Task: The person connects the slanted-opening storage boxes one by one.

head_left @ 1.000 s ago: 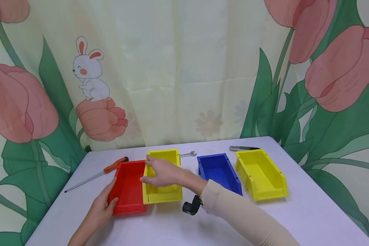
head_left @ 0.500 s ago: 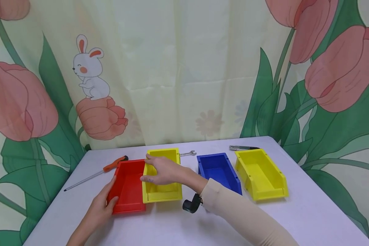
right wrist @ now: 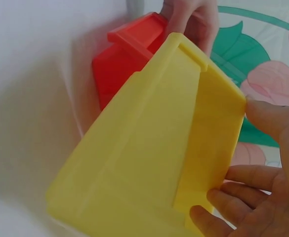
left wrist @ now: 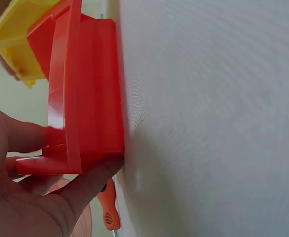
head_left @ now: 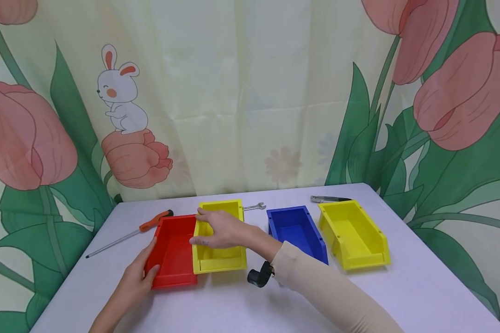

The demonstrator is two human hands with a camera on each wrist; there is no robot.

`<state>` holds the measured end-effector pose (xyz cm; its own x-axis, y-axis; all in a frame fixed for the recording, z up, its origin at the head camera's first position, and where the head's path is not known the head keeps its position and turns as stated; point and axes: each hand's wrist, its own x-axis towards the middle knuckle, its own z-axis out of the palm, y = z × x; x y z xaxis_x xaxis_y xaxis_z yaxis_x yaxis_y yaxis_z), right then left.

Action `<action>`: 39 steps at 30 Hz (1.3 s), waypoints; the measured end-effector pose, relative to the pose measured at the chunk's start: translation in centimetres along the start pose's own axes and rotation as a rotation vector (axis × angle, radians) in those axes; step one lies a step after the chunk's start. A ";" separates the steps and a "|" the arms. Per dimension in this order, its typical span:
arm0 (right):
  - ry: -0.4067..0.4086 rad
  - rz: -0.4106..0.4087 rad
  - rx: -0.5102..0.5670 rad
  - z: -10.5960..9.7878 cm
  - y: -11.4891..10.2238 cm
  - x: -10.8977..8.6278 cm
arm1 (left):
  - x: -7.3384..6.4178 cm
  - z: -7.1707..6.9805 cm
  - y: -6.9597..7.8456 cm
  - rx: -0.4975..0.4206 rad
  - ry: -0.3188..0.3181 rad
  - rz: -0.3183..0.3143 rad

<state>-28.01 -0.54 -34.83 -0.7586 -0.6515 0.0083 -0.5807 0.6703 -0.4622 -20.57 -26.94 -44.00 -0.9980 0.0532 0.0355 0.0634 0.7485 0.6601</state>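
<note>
A red plastic storage bin (head_left: 176, 252) stands at the left of the white table. My left hand (head_left: 134, 278) grips its left side, the thumb over the rim and the fingers along the outer wall. Beside it is a yellow bin (head_left: 220, 265), whose left edge overlaps the red bin in the head view. My right hand (head_left: 226, 230) reaches across this yellow bin and holds it by the left rim. In the right wrist view the yellow bin (right wrist: 149, 133) looks tilted, with the thumb (right wrist: 265, 116) at its edge and several fingertips against its wall.
An orange-handled screwdriver (head_left: 150, 224) lies left of the red bin. A wrench (head_left: 255, 206) pokes out behind the held yellow bin. To the right stand a blue bin (head_left: 296, 231) and another yellow bin (head_left: 354, 233). Behind them lies a silver-and-black tool (head_left: 329, 199). A printed curtain (head_left: 275, 115) hangs behind.
</note>
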 end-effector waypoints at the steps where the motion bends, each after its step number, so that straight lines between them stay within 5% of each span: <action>1: 0.000 0.000 0.002 0.0 0.0 0.0 | 0.0 0.0 0.0 -0.003 -0.003 -0.010; 10: 0.012 0.004 -0.014 0.2 0.3 -0.1 | 0.3 0.1 0.6 -0.035 0.002 -0.102; 39: 0.010 0.010 0.035 1.3 0.8 0.1 | -0.1 0.0 0.5 -0.064 -0.017 -0.082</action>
<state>-28.22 -0.53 -36.37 -0.7672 -0.6412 0.0120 -0.5625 0.6638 -0.4929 -20.41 -26.52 -43.66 -0.9994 0.0055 -0.0329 -0.0194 0.7068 0.7071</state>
